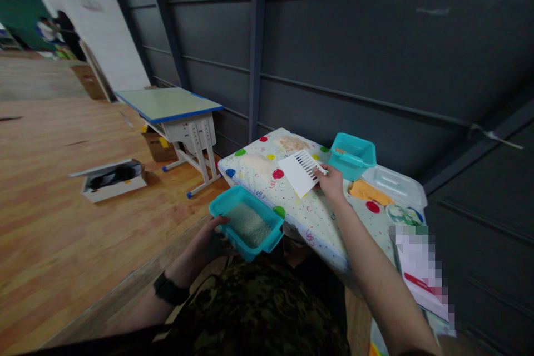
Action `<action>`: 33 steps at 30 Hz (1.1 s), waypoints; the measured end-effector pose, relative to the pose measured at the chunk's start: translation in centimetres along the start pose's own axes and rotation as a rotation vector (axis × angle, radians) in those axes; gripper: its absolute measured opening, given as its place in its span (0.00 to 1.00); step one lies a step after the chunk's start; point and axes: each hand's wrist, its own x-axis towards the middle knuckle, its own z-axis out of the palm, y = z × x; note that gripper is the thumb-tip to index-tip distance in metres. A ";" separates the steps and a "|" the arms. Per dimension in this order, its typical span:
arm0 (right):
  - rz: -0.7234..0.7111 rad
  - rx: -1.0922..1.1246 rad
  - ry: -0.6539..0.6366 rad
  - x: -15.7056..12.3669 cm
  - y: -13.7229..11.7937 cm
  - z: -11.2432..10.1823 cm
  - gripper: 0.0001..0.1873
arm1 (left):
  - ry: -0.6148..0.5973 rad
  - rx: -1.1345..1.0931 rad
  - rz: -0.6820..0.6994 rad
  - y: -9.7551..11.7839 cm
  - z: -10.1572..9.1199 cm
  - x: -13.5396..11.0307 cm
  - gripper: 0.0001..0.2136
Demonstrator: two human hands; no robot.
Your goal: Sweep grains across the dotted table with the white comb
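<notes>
Closest in, camouflage clothing (271,306) filled the space between the forearms, and a dark watch (171,291) sat on the left wrist. There was the left hand (212,240), closed on the near end of a teal tub (273,242), thumb over the rim! White grains (248,222) lay inside, and the tub was held out just off the table's edge, a little tilted. Over to the right hand (331,182): fingers pinched on one edge of a white card (297,179), a row of dark stripes or slots along it, too small to tell which. The card hung over the spotted tablecloth (321,228), contact unclear. Beside the right forearm, blurred-out papers (417,267) and a round green-and-white item (403,215); right of the hand, an orange cloth (369,193) against a clear plastic lid or tray (400,184). Just past the fingers stood a second teal tub (354,164) with tan bits in it. Ahead of the card, a pale heap (256,164), then a tan one (293,144)! Well left of the left hand, a white box (114,186) gaped on the floor; beyond that hand, a blue-edged desk (175,103). Farthest off, people (58,33) by a pillar.
</notes>
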 end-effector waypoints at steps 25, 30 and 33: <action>0.026 0.095 -0.292 -3.0 -3.3 0.5 0.24 | -0.033 -0.026 0.018 0.4 -0.2 -0.1 0.09; -0.005 0.097 -0.390 -3.5 -3.5 0.8 0.26 | -0.003 -0.011 0.014 0.5 -0.1 -0.2 0.11; -0.010 0.115 -0.351 -3.1 -3.4 0.4 0.27 | -0.017 -0.005 0.011 0.6 0.0 -0.4 0.11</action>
